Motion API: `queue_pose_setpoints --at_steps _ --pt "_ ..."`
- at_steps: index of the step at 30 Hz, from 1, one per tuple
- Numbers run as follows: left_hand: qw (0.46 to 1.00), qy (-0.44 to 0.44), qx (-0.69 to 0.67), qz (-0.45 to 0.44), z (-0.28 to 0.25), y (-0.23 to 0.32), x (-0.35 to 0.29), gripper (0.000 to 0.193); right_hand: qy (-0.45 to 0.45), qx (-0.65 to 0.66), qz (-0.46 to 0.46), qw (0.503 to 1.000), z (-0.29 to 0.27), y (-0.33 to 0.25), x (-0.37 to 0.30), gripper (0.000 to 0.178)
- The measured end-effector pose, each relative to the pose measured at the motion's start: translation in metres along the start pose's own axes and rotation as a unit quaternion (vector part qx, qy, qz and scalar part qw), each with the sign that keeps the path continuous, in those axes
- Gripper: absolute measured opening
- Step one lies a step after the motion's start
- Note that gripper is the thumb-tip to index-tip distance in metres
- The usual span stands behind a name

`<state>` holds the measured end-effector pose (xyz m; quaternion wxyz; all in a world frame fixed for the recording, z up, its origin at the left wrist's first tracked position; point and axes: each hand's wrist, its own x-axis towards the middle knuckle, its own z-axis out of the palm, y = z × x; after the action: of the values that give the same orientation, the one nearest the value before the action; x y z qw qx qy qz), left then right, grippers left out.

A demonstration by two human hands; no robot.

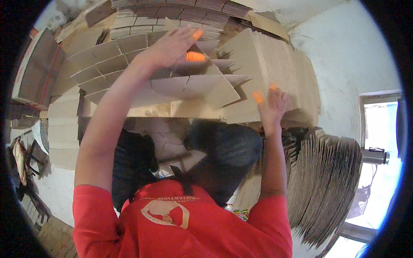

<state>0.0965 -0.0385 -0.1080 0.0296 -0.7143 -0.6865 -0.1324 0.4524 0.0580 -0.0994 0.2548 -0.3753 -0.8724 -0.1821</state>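
Note:
A cardboard divider grid point(163, 88) of interlocked brown strips lies on the work surface in front of me. My left hand point(172, 46) is over its far right part, fingers stretched and apart, with orange covers on the thumb and one finger. Whether those fingertips touch the strips is hard to see. At the right, my right hand point(273, 107) is at the near part of a thick stack of cardboard sheets point(275, 56). Its thumb and forefinger, also in orange covers, are spread apart, and no separate sheet shows between them.
More bundled cardboard strips point(167, 21) line the back. A cardboard box point(36, 71) stands at the far left, beside a pile of pieces point(63, 129). Many upright sheets point(325, 185) lean at the lower right, near a bright window opening point(380, 159). A white wall point(344, 56) bounds the right.

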Motion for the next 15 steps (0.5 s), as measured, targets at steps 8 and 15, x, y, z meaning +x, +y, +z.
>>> queue_pose_setpoints --at_steps 8,15 --pt "0.985 0.093 -0.143 -0.028 -0.038 0.009 -0.017 0.064 -0.094 0.095 0.123 0.983 0.026 0.030 0.002 0.032" --pt "0.925 0.273 -0.227 -0.132 -0.067 0.007 -0.122 0.035 0.035 0.120 0.137 0.983 0.025 0.026 0.005 0.027"
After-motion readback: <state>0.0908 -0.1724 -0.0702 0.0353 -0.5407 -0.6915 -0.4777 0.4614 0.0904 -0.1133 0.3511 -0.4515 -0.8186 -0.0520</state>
